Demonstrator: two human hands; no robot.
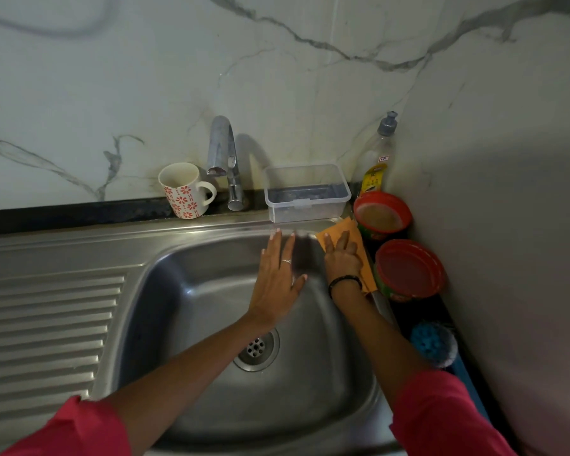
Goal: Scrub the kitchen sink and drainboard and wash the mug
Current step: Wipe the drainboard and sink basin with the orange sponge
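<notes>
**Steel sink unit below a marble wall**

Marble wall behind a steel sink (211,406), drainboard (46,324) at left. Right hand (342,256), fingers flat, presses an orange cloth (341,229) on the far right rim. Left hand (277,278) lies spread, fingers released, on the basin's far wall. The mug (182,189) stands upright at the far edge, left of the tap (226,159).
</notes>
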